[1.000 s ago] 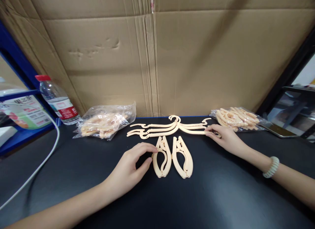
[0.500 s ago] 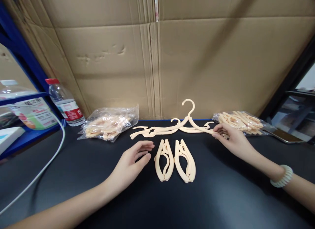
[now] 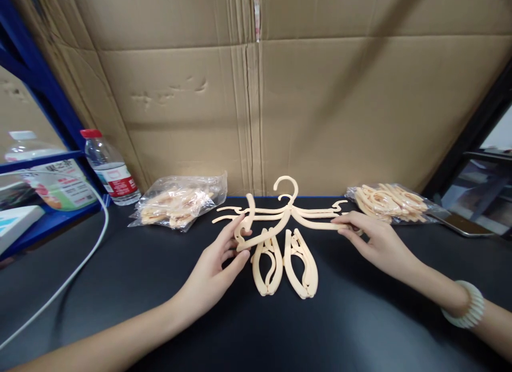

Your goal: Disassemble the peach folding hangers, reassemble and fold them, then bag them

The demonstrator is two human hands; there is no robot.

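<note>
A cream plastic hanger (image 3: 276, 229) is raised in front of me, its hook upward and its arms spread. Its left end, bent upward, lies between the thumb and fingers of my left hand (image 3: 212, 265). My right hand (image 3: 376, 244) pinches the other arm near its tip. Behind it, at least one more unfolded hanger (image 3: 228, 218) lies at the table's far edge, partly covered by the raised one. Two folded hangers, a left one (image 3: 258, 276) and a right one (image 3: 311, 270), lie side by side between my hands; the raised hanger overlaps the left one's top.
Clear bags of cream hanger parts lie at the left (image 3: 180, 204) and right (image 3: 394, 201). A red-capped bottle (image 3: 114, 174) stands beside a blue shelf (image 3: 60, 158). A white cable (image 3: 90, 254) crosses the table's left side. A phone-like slab (image 3: 464, 223) lies at right; cardboard (image 3: 340, 116) stands behind.
The front hanger has come nearer and a little left, and its left end is now in my left hand. My right hand, still on its arm, has shifted slightly nearer.
</note>
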